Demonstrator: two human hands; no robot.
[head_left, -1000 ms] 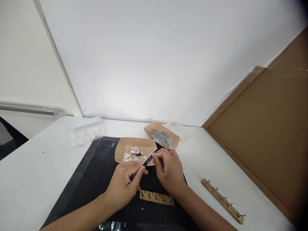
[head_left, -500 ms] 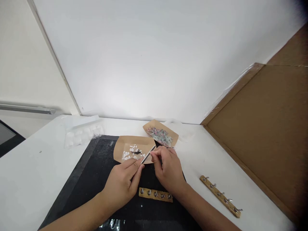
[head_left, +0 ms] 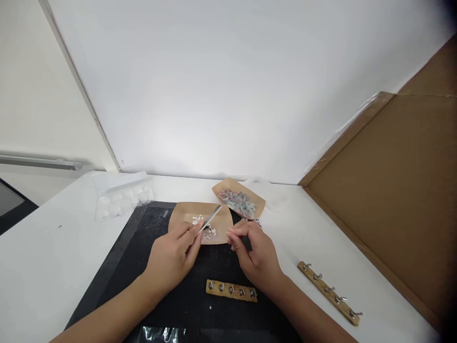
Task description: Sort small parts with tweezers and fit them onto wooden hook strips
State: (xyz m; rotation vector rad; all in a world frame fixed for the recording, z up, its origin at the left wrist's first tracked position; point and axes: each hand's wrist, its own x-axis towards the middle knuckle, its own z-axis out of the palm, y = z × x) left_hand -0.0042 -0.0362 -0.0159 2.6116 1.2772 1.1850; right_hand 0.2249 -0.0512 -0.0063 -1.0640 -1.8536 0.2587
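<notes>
My left hand (head_left: 174, 255) pinches a narrow flat stick (head_left: 210, 218), grey on its face and pale along one edge. The stick slants up to the right over a brown paper tray (head_left: 223, 221) holding small white pieces (head_left: 197, 219) and something dark that is partly covered. My right hand (head_left: 255, 250) is closed at the tray's right edge, thumb and fingertips together. Whatever may be between those fingertips is too small to make out. Below the hands, a short wooden strip (head_left: 232, 291) with several metal fittings lies on a black mat (head_left: 171, 305).
A second paper tray (head_left: 257, 197) of small coloured pieces stands behind at the right. Another wooden strip with metal fittings (head_left: 328, 293) lies to the right on the white table (head_left: 46, 267). A clear compartment box (head_left: 121, 202) is at the back left. Brown cardboard (head_left: 389, 200) borders the right.
My left hand has drawn the stick left, away from the right fingers, which touched it before. My right hand has moved slightly right and down and stays pinched.
</notes>
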